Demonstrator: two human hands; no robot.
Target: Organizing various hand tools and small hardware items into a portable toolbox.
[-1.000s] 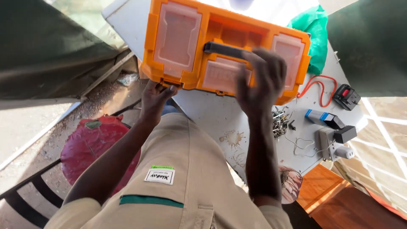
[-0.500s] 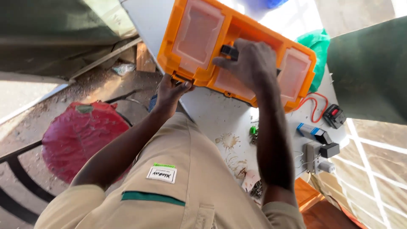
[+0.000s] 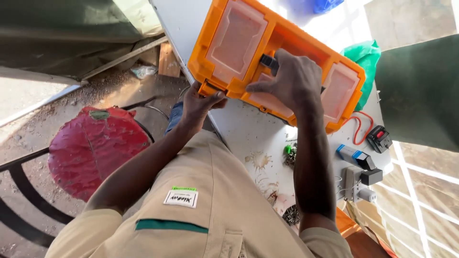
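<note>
White table (image 3: 241, 136) carries an orange organiser case (image 3: 248, 52) with clear lid panels, lying flat near the table's edge. Right hand (image 3: 291, 81) rests on the case top, fingers curled closed around its black handle (image 3: 268, 61). Left hand (image 3: 198, 102) pinches the case's near corner latch. Red round stool (image 3: 93, 143) stands beside the table. Plug adapter (image 3: 358, 184) lies well apart from the case.

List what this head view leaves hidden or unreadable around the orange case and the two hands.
- Case handle: mostly covered by the right hand.
- Latch: left hand covers the front edge of the orange case; open or shut, cannot tell.
- Case contents: frosted lids blur them.
- Blue bag: cut off by the top edge.
- Small parts on the table: too small to identify.
</note>
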